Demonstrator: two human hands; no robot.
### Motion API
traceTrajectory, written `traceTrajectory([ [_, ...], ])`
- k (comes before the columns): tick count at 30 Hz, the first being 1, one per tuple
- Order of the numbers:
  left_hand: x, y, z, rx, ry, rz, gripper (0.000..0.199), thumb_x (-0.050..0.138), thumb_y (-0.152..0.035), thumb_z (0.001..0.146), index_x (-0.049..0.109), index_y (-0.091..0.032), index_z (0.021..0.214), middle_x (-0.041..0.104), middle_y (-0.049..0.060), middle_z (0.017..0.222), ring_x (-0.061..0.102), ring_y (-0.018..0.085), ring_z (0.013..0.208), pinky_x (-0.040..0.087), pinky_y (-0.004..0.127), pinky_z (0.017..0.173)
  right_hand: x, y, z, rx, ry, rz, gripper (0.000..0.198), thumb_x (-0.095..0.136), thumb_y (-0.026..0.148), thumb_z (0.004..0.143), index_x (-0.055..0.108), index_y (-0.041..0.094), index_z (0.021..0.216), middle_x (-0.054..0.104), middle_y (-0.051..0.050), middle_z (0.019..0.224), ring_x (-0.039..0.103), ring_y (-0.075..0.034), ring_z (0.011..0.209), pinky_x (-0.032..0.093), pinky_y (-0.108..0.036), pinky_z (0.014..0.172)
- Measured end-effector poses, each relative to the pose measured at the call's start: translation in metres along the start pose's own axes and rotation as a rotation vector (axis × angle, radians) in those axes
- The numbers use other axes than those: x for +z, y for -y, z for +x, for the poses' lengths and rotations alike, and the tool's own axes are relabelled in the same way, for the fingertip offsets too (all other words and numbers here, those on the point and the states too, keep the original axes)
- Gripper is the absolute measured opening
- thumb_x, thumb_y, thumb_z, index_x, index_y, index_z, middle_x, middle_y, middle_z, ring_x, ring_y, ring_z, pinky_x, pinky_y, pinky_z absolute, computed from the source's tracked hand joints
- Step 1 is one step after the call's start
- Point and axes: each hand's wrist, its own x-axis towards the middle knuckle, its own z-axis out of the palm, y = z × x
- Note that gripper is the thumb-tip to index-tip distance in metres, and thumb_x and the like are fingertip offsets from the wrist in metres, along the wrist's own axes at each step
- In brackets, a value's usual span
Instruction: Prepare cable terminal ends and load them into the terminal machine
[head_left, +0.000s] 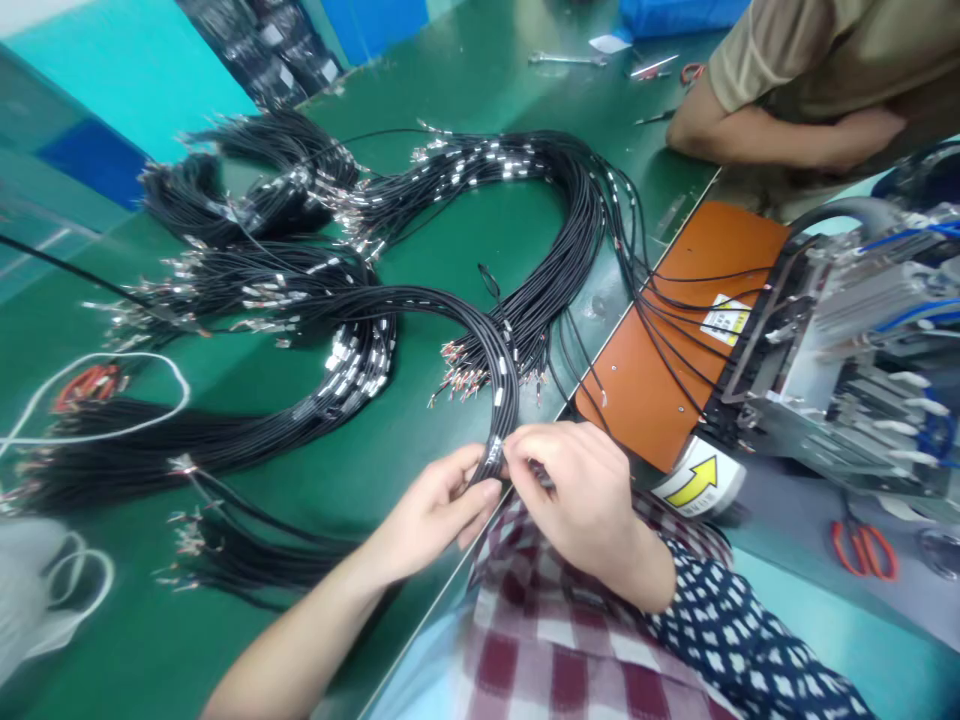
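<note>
A bundle of thin black cables (504, 385) curves across the green table to its front edge. My left hand (439, 500) is closed round its near end, thumb on top and fingers beneath. Close by, at the right side of the same bundle, my right hand (581, 490) has its thumb and forefinger pinched together. What that pinch holds is too small to make out. A band of white markings (495, 450) shows on the cables between my hands. Just beyond lies a larger cable bundle (577, 220) with stripped, coppery wire ends (469, 370).
More black cable bundles (210, 430) cover the left of the green table (420, 440). At right stands a machine (840, 330) with an orange plate (667, 350), cables running into it. Red-handled scissors (862, 545) lie beside it. A co-worker's folded arms (787, 140) rest at the far edge.
</note>
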Motion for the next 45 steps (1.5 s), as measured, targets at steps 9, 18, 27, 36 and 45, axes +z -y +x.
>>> traceTrajectory([
  [9,0.002,0.015,0.009,-0.012,-0.031,0.078,0.025,0.052,-0.040,0.096,0.049,-0.015,0.094,0.043,-0.009,0.054,0.037,0.005,0.043,0.032,0.020,0.049,0.013,-0.002,-0.003,-0.053,0.089,-0.061,0.013,0.043,0.010,0.096,0.050,0.017,0.088,0.066,-0.009,0.089,0.059,-0.021,0.080,0.045,-0.037,0.072],
  [18,-0.004,0.013,0.002,0.021,-0.002,-0.174,0.027,0.045,-0.038,0.099,0.054,-0.014,0.106,0.051,-0.005,0.056,0.035,0.002,0.036,0.025,0.014,0.039,0.010,-0.020,-0.007,0.598,0.015,0.757,0.008,0.056,0.022,0.093,0.056,0.020,0.101,0.059,-0.001,0.085,0.057,-0.012,0.075,0.047,-0.025,0.069],
  [27,-0.002,0.024,0.004,0.114,0.125,-0.559,0.033,0.043,-0.042,0.098,0.061,-0.014,0.100,0.049,-0.003,0.053,0.031,0.003,0.030,0.028,0.013,0.030,0.017,-0.015,0.004,0.661,0.186,1.204,0.026,0.063,0.033,0.085,0.061,0.018,0.107,0.059,0.000,0.080,0.053,-0.012,0.070,0.042,-0.026,0.063],
  [36,0.012,0.020,0.014,0.028,0.006,-0.350,0.032,0.042,-0.040,0.098,0.059,-0.013,0.100,0.060,0.002,0.059,0.049,0.010,0.035,0.036,0.018,0.036,0.016,-0.030,0.012,0.691,0.252,1.489,0.033,0.070,0.046,0.081,0.058,0.016,0.086,0.056,0.003,0.068,0.051,-0.008,0.054,0.041,-0.023,0.056],
  [45,0.024,-0.014,0.004,0.390,-0.484,1.068,0.007,0.057,-0.022,0.091,0.059,-0.016,0.094,0.056,0.001,0.076,0.053,0.014,0.067,0.042,0.026,0.065,0.016,-0.037,0.013,0.794,0.203,1.354,0.039,0.081,0.047,0.068,0.063,0.014,0.081,0.060,0.003,0.068,0.054,-0.008,0.058,0.047,-0.022,0.058],
])
